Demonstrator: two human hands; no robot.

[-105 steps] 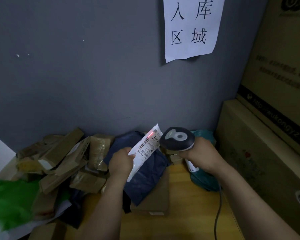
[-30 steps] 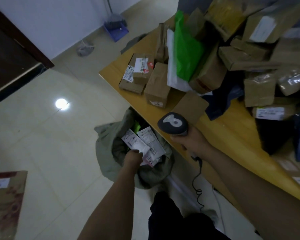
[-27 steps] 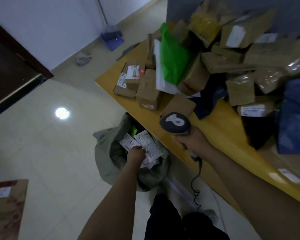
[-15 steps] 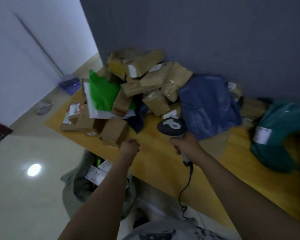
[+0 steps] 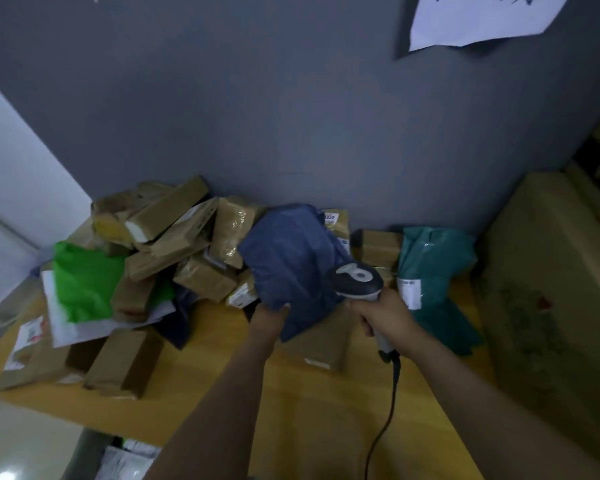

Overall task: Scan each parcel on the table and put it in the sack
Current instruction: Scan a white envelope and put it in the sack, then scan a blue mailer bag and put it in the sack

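My left hand pinches the lower edge of a dark blue plastic parcel bag that leans on the pile at the back of the wooden table. My right hand grips the handle of a black and grey barcode scanner, held just right of the blue bag; its cable hangs down over the table. A heap of brown cardboard parcels lies to the left. The grey sack shows at the bottom left, below the table's edge, with white parcels inside.
A green bag on a white mailer lies at the left. A teal bag leans at the right. A flat brown box lies under the blue bag. Large cartons stand at the right. The grey wall is behind.
My left hand let go of the white parcel in the sack, rose to the table and took hold of the blue bag. The view swung up from the floor to the table.
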